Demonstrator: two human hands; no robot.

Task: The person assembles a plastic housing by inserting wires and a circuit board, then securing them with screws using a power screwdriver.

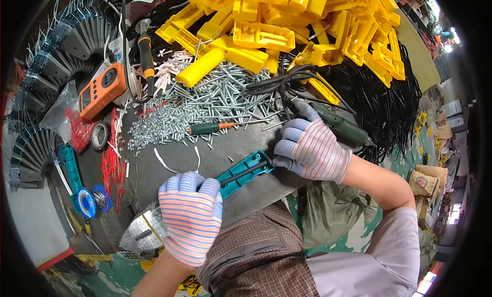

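A teal plastic housing half [246, 175] lies at an angle in front of me, with a black cord [251, 169] along its channel. My left hand [189, 215], in a striped glove, has its fingers curled round the near end. Beside that hand sits a silver wedge-shaped metal piece [144, 230]; whether it joins the housing is hidden. My right hand [311, 149], gloved alike, is at the far end, its fingers curled where the cord leaves the housing. A dark green power screwdriver [341, 125] lies just beyond it. A green-handled screwdriver [205, 128] rests by the screws.
Loose screws [215, 92] spread across the mat below a heap of yellow plastic housings [266, 35]. Black cords [384, 102] hang at right. At left are an orange meter [102, 91], a solder spool [87, 202], a tape roll [99, 135] and stacked dark metal parts [77, 35].
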